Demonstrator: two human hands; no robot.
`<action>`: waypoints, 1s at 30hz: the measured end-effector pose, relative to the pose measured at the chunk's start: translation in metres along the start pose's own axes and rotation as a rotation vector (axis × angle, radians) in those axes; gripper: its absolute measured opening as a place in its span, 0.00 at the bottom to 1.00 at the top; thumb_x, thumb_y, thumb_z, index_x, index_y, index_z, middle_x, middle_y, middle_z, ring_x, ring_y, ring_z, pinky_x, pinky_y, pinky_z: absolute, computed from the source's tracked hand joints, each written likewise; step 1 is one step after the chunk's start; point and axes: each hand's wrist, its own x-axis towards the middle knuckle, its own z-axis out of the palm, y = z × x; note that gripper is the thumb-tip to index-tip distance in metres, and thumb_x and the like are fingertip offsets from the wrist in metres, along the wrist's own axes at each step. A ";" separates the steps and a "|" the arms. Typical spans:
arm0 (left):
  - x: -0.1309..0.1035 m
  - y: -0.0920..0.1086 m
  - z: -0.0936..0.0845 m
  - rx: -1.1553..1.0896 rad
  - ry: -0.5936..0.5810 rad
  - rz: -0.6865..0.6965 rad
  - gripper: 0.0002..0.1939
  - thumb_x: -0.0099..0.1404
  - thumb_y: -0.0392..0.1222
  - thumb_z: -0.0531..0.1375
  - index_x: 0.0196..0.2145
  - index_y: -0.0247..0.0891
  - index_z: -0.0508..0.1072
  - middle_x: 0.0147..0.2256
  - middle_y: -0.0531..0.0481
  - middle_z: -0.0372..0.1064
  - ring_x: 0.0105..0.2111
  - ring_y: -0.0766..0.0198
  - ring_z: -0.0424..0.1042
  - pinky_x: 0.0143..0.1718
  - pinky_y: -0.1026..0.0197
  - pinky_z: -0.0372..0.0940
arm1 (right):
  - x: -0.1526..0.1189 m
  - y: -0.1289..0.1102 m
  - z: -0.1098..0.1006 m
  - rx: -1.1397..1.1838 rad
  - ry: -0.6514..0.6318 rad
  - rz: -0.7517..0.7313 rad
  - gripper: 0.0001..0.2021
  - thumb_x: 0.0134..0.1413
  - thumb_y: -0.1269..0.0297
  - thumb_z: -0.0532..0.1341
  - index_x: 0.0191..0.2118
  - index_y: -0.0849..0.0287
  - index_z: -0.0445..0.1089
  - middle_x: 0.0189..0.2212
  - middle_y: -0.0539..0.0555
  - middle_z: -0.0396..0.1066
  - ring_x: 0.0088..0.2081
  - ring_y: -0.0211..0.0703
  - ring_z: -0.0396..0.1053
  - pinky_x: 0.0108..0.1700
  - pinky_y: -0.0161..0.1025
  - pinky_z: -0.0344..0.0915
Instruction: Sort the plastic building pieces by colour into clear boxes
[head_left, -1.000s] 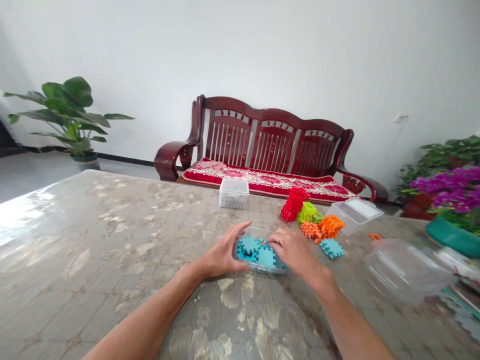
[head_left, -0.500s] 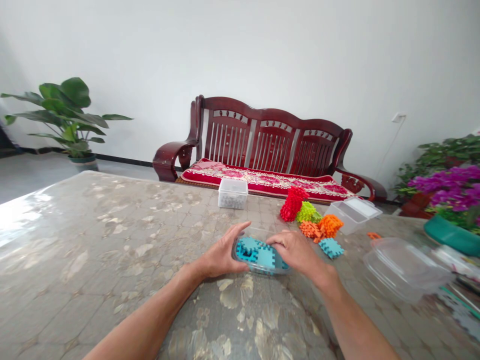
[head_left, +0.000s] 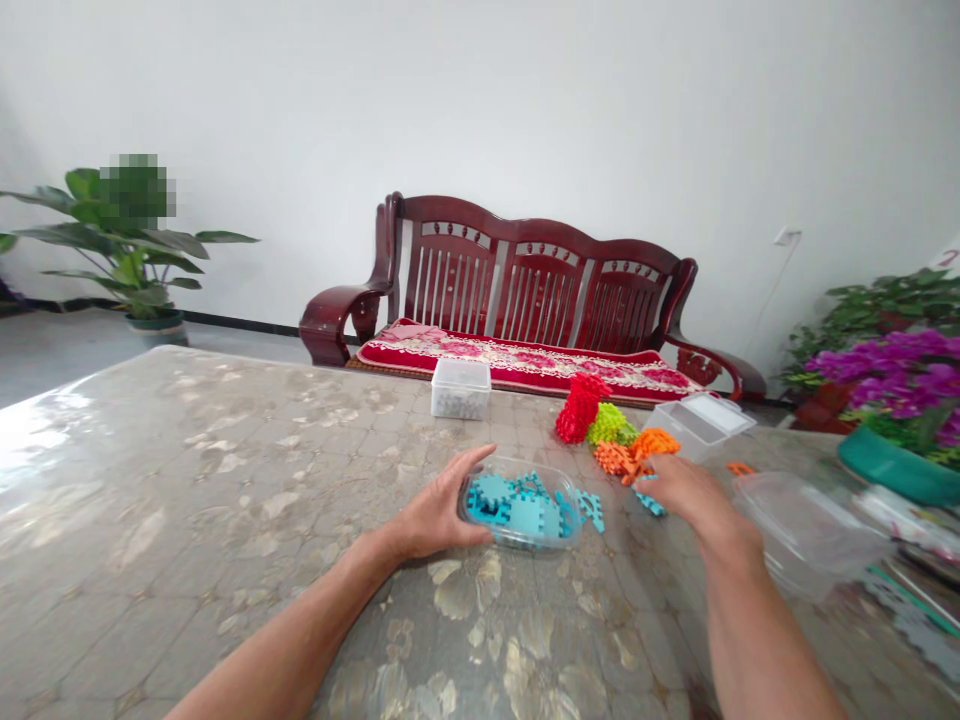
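A clear oval tub [head_left: 523,541] stands on the table, filled with blue interlocking pieces [head_left: 527,515]. My left hand [head_left: 446,505] grips the tub's left end between thumb and fingers. One blue piece [head_left: 592,510] lies just outside the tub's right end. My right hand [head_left: 679,490] is closed over another blue piece [head_left: 649,500], whose left part shows below the fingertips. Orange pieces [head_left: 616,458] lie right behind that hand, with green pieces [head_left: 609,424] and a red stack [head_left: 580,408] farther back.
A lidded clear box [head_left: 460,390] stands at the table's far edge. An open clear box [head_left: 699,425] and a clear container [head_left: 806,530] are on the right, near a teal flowerpot [head_left: 896,466]. Behind the table is a wooden bench [head_left: 540,285].
My right hand has moved from the tub to the blue piece on the right. A blue piece now shows beside the tub's right end. My left hand still holds the tub.
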 end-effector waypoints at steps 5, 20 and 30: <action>-0.001 0.003 0.000 0.012 0.006 0.000 0.51 0.49 0.39 0.71 0.67 0.42 0.52 0.64 0.40 0.54 0.62 0.45 0.60 0.63 0.43 0.56 | -0.010 -0.018 -0.014 0.069 0.058 -0.067 0.09 0.54 0.63 0.60 0.37 0.54 0.77 0.37 0.59 0.78 0.39 0.53 0.75 0.35 0.40 0.62; -0.001 -0.003 0.002 -0.022 0.003 0.015 0.52 0.50 0.41 0.71 0.67 0.42 0.50 0.64 0.39 0.54 0.61 0.45 0.60 0.61 0.44 0.60 | -0.047 -0.119 0.012 0.097 0.159 -0.588 0.14 0.62 0.73 0.53 0.42 0.57 0.76 0.41 0.59 0.74 0.45 0.48 0.71 0.42 0.38 0.63; 0.000 -0.004 0.002 -0.031 0.010 0.029 0.52 0.50 0.45 0.72 0.67 0.40 0.52 0.63 0.38 0.54 0.62 0.44 0.59 0.62 0.43 0.57 | -0.046 -0.122 0.009 0.198 0.068 -0.559 0.12 0.59 0.73 0.55 0.40 0.54 0.75 0.40 0.53 0.77 0.43 0.43 0.73 0.40 0.35 0.60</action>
